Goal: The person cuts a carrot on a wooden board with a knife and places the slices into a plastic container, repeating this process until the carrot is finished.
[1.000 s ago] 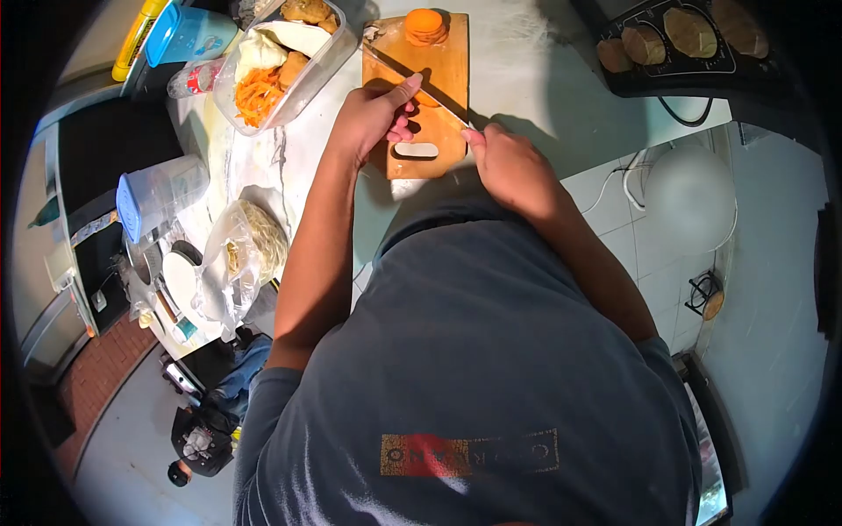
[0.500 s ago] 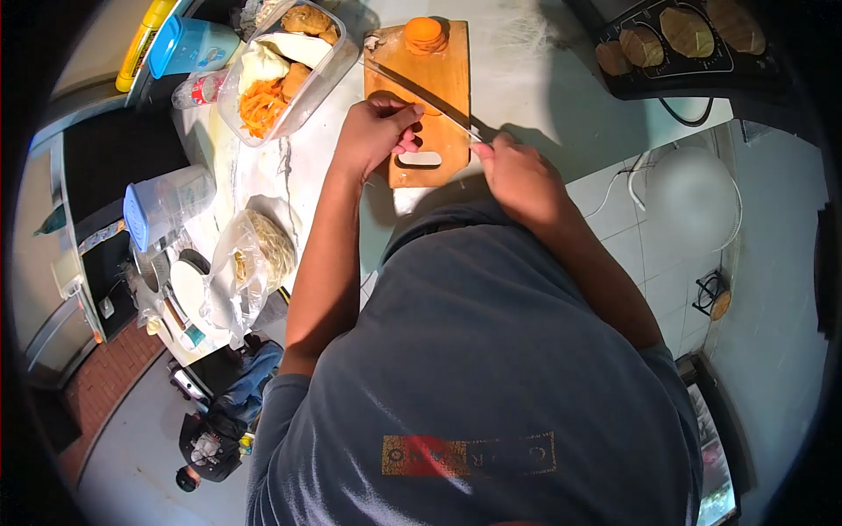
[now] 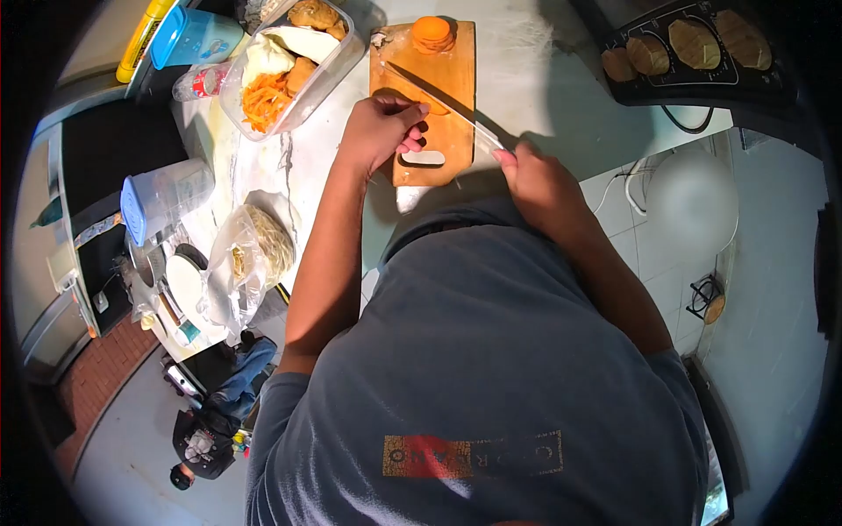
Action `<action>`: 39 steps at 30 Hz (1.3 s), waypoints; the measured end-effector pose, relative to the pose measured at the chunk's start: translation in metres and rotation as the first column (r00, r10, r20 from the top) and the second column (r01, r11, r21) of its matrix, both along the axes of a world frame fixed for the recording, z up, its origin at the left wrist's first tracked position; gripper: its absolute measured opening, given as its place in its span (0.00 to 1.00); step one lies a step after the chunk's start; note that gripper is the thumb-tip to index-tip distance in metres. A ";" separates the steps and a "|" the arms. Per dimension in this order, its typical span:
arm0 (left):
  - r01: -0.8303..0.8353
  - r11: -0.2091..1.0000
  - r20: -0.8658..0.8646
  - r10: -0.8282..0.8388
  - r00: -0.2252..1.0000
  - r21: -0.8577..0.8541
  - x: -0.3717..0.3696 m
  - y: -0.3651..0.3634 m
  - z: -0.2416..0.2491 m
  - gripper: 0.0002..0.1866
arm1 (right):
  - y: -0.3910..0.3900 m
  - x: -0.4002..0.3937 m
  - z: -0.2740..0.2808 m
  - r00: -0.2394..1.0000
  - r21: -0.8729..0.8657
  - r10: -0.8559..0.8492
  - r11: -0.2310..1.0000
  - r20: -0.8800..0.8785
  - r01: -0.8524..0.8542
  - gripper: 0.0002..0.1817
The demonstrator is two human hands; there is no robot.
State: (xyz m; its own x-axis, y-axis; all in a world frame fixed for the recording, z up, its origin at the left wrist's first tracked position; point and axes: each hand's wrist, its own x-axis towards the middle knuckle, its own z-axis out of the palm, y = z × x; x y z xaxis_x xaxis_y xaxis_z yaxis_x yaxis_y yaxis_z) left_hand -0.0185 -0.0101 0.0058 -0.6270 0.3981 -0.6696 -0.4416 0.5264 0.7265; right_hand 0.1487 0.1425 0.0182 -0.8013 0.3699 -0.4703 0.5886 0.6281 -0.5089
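1. The left hand [image 3: 379, 130] sits on the wooden cutting board [image 3: 456, 66]. Its fingers are curled down over a small orange piece, which is mostly hidden under them.
2. The right hand [image 3: 539, 180] is at about 4 o'clock from the board. It is closed tight around the handle of a long knife [image 3: 443, 101].
3. The knife blade lies slanted across the board, with its tip toward 10 o'clock. It passes just beside the left fingertips.
4. A stack of round carrot slices [image 3: 431, 33] sits at the far end of the board, at 12 o'clock from the left hand.
5. The board lies on a pale bench [image 3: 526, 79].
6. At 10 o'clock from the left hand is a clear tub [image 3: 294, 57] with orange shreds and other food inside.
7. A blue-lidded box [image 3: 189, 37] and a yellow bottle [image 3: 145, 35] are farther out at 10 o'clock.
8. At 8 o'clock is a clear jug with a blue lid [image 3: 162, 200], and near it a plastic bag of noodles [image 3: 254, 254].
9. At 2 o'clock, a black tray [image 3: 702, 74] holds brown lumps of food.
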 end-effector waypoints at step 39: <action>-0.025 1.000 0.013 0.024 1.000 0.017 0.001 0.001 0.002 0.12 | -0.011 -0.008 0.004 0.998 -0.105 -0.009 0.994 -0.061 0.002 0.20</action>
State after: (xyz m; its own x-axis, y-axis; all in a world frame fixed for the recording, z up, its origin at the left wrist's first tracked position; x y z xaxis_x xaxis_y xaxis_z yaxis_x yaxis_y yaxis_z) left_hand -0.0179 -0.0088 0.0080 -0.6278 0.3942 -0.6712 -0.4639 0.5029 0.7293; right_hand 0.1410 0.1313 0.0223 -0.8280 0.3256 -0.4566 0.5575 0.5662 -0.6072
